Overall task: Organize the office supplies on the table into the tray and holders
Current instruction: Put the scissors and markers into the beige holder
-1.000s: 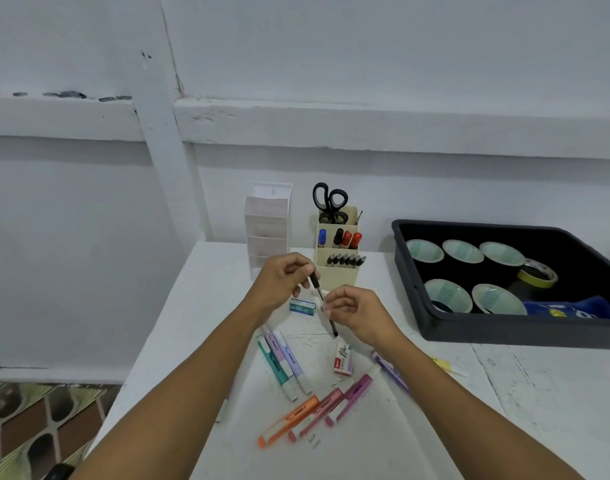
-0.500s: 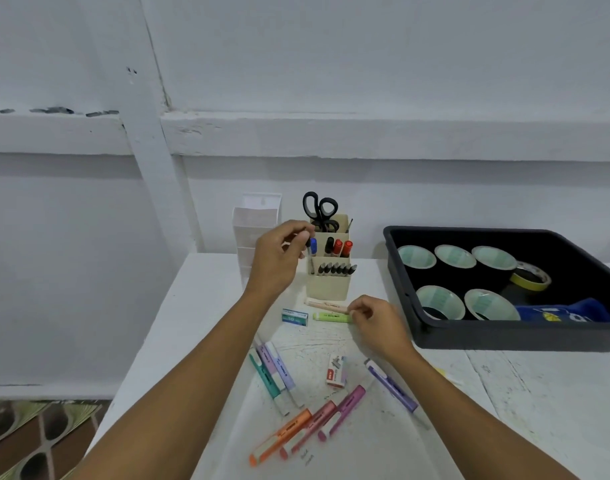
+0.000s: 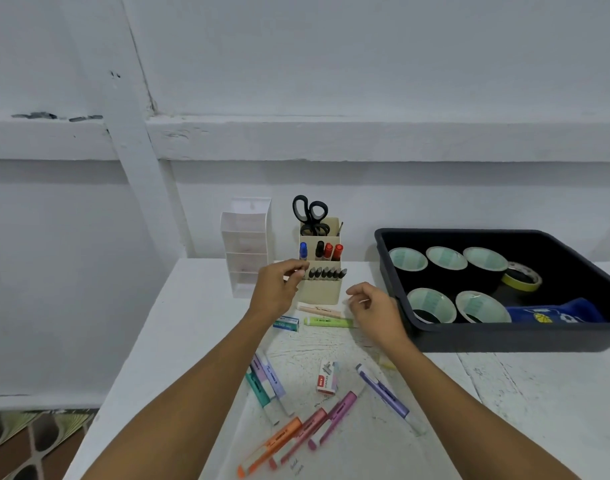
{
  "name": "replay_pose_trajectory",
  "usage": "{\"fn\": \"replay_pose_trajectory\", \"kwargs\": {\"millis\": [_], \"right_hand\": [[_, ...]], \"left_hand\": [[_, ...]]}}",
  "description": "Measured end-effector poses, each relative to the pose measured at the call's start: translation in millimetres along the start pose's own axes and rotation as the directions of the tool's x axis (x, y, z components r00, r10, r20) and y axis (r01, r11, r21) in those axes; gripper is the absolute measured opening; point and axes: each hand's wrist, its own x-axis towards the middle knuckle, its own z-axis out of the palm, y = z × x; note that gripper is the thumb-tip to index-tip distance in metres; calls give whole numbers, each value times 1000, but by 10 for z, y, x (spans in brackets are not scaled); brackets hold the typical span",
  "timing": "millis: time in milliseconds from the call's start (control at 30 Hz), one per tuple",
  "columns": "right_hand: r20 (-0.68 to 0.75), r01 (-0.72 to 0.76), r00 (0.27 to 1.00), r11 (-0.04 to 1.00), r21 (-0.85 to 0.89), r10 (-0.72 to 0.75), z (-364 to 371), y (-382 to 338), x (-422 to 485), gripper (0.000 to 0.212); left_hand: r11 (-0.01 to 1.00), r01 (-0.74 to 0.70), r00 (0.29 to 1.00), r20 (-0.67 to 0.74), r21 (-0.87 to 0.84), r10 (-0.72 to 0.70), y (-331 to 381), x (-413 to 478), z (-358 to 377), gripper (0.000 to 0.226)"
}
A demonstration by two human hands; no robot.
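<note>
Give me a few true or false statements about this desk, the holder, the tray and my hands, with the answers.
1. The scissors stand handles-up in the back of the beige holder. True.
2. The black tray sits left of the holder. False: it sits to the right.
3. The right hand grips the green highlighter. False: it holds nothing, and the highlighter lies on the table beside it.
4. A yellow tape roll lies in the tray. True.
5. The left hand is at the holder's front row of black pens. True.
</note>
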Motion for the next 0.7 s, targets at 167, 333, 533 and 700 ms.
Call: {"fn": "replay_pose_trajectory", "kwargs": {"millis": [167, 333, 533, 700], "right_hand": [[-14, 59, 998, 998, 32, -59, 47, -113, 59, 41], [-24, 101, 995, 995, -21, -102, 65, -193, 118, 43], [-5, 139, 990, 990, -35, -139, 59, -198, 199, 43], [17, 141, 990, 989, -36, -141, 61, -209, 231, 43]], "left_hand": [[1000, -6, 1000, 7, 28, 6, 27, 17, 15, 27], [997, -27, 999, 38, 79, 25, 18, 33, -2, 30], [991, -42, 998, 55, 130, 36, -18, 21, -5, 33], [987, -51, 997, 73, 151, 40, -20, 22, -23, 35]]}}
